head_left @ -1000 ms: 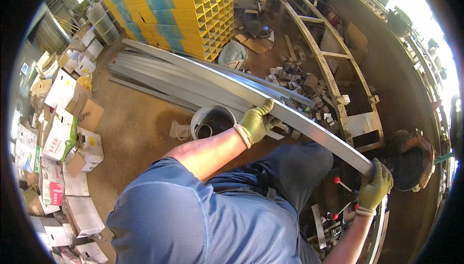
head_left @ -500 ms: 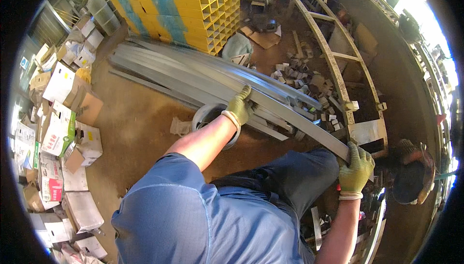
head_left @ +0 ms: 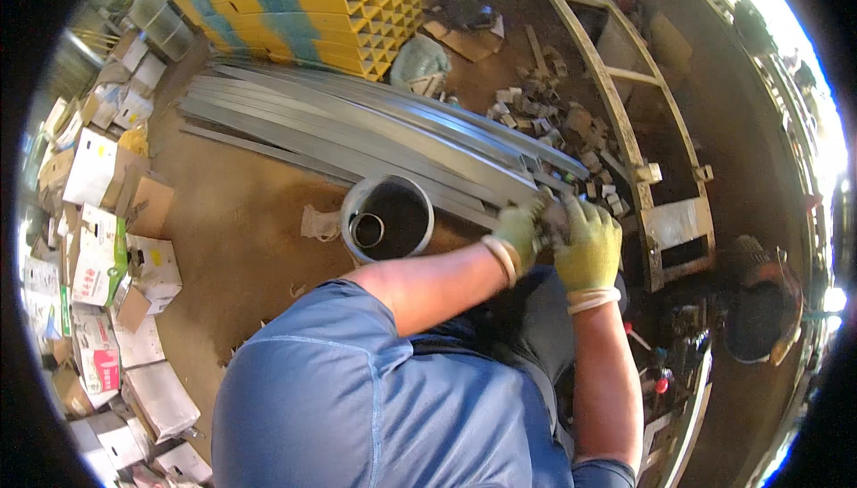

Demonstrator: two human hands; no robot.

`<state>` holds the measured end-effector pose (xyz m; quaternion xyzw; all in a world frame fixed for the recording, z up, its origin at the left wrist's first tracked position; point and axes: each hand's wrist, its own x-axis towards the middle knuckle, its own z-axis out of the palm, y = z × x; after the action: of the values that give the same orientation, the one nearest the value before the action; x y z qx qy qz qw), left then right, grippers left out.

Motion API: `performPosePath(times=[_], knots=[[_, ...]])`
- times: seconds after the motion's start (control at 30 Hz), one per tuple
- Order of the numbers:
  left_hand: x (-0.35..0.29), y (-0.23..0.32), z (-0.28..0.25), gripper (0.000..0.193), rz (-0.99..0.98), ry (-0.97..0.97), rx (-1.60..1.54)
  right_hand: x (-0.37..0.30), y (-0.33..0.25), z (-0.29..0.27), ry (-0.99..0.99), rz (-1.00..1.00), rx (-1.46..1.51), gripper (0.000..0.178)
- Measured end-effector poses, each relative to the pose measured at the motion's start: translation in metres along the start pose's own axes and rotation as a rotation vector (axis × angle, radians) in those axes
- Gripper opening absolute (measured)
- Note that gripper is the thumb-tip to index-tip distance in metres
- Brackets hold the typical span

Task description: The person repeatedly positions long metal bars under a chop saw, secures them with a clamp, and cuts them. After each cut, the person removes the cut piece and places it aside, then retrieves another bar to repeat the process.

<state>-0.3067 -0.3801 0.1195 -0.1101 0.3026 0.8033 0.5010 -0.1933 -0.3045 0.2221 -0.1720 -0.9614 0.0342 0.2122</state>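
Note:
Both my hands wear yellow-green gloves and are close together at the near end of a stack of long grey metal bars (head_left: 357, 144). My left hand (head_left: 515, 236) is smeared by motion, so its fingers are hard to read. Beside it, my right hand (head_left: 589, 247) has its fingers bent over something dark between the two hands, which I cannot make out. The bars slope from the far left down toward my hands. Left of my left hand stands a grey bucket (head_left: 427, 220) with a ring-shaped thing (head_left: 367, 230) inside.
A stack of yellow rectangular tubes (head_left: 348, 15) rises behind the bars. Offcuts (head_left: 527, 117) litter the floor beyond my hands. A long metal ladder-like frame (head_left: 616, 86) stands on the right. Cardboard boxes (head_left: 94, 166) are piled along the left.
My right hand has moved left and farther away, toward my left hand. My left hand has come right and nearer, off the middle of the bar. The bucket is now less covered.

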Motion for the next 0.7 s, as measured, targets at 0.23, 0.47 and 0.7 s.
performPosePath(times=[0.23, 0.47, 0.7], knots=[[0.111, 0.049, -0.029, 0.056, 0.109, 0.191, 0.002, -0.07, 0.046, -0.067, 0.213, 0.254, 0.179, 0.036], [0.235, 0.136, -0.113, 0.072, 0.252, 0.53, 0.225, -0.198, 0.068, -0.079, 0.422, 0.965, 0.615, 0.029], [0.215, 0.144, -0.163, 0.06, 0.113, 0.418, 0.538, -0.283, 0.06, -0.074, 0.426, 1.107, 0.594, 0.036]])
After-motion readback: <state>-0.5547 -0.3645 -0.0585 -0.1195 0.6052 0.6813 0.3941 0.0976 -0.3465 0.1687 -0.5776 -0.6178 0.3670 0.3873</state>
